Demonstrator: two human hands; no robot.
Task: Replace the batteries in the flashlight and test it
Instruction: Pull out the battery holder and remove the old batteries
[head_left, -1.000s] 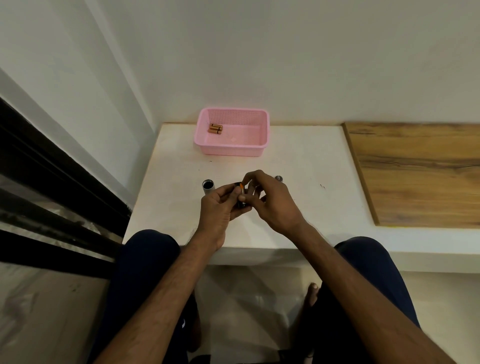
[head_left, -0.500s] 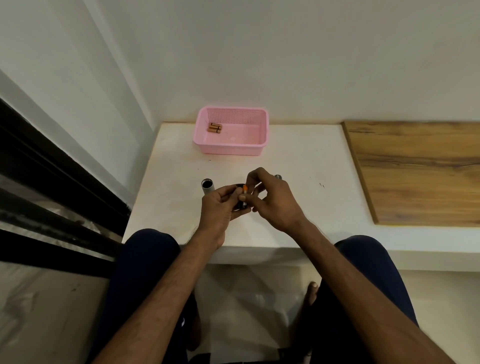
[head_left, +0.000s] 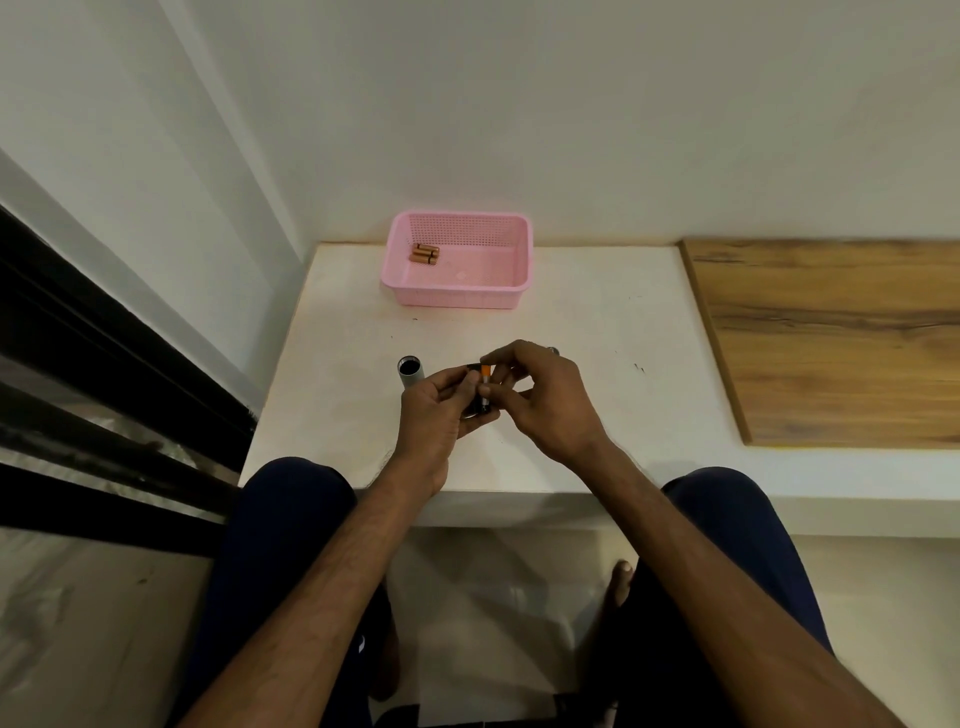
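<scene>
My left hand (head_left: 434, 413) grips a small black battery holder (head_left: 474, 400) over the front of the white ledge. My right hand (head_left: 545, 400) pinches an orange-and-black battery (head_left: 485, 382) that stands against that holder. The silver flashlight tube (head_left: 411, 371) stands open-ended on the ledge just left of my left hand. A small silver cap (head_left: 552, 352) peeks out behind my right hand. Copper-coloured batteries (head_left: 425, 254) lie in the back left corner of the pink basket (head_left: 511, 283).
The white ledge (head_left: 597, 322) ends in a front edge just above my knees. A wooden board (head_left: 831, 338) covers its right part. A wall rises behind the basket, and a dark window frame (head_left: 104, 374) runs along the left.
My right hand has shifted the orange battery slightly along the holder; both hands stay at the same spot. The tube and basket have not moved.
</scene>
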